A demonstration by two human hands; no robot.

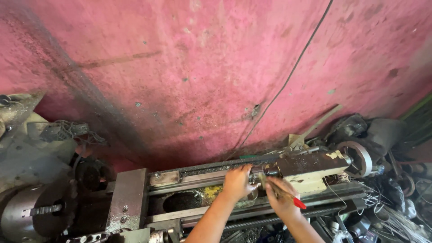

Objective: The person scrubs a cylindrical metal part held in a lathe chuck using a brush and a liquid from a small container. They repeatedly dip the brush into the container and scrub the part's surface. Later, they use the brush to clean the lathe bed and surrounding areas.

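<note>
Lathe bed (198,180) runs left to right below a pink wall (180,67). Left hand (237,182) clasps the dark quill (265,170) poking leftward from the tailstock (310,168). Right hand (280,194), just beside it and nearer the tailstock, pinches a red-handled brush (298,202) toward the quill. Chuck (31,216) sits far left.

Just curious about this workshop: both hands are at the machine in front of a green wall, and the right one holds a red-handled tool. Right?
Not quite: the head view shows the wall is pink, not green. The left hand and right hand are indeed at the machine, with the red-handled tool in the right.
</note>
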